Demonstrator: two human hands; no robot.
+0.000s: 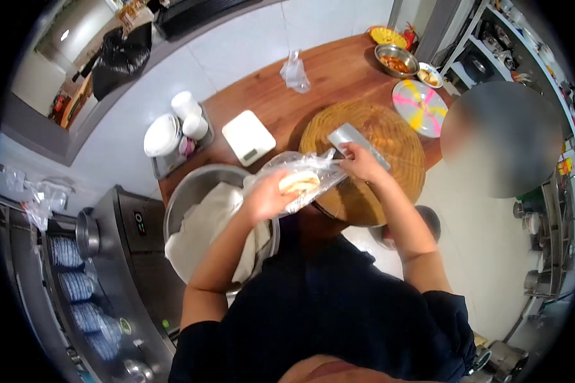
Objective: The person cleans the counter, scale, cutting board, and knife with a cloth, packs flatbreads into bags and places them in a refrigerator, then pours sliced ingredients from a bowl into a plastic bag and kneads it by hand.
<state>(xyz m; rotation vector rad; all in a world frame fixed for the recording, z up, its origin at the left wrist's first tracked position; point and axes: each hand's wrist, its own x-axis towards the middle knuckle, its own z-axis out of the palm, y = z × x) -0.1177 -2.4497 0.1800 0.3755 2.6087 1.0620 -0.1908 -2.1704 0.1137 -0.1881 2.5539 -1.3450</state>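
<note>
My left hand (267, 196) is closed around a pale, round flatbread (299, 183) at the mouth of a clear plastic bag (326, 173). The bag stretches across to my right hand (363, 163), whose fingers pinch its far edge. Beneath and beside that hand, a cleaver (349, 136) with a broad metal blade lies on a thick round wooden chopping block (396, 137). Below my left forearm stands a big metal basin (180, 191) lined with white cloth (204, 220). Filling inside the bread, if any, is too blurred to tell.
A white kitchen scale (248, 135) sits left of the block, beside a tray with white cups (186, 105). Another clear bag (294, 73) lies near the wall. Farther right are a colourful plate (420, 105) and a metal bowl of food (396, 60). A person (505, 137) is at right.
</note>
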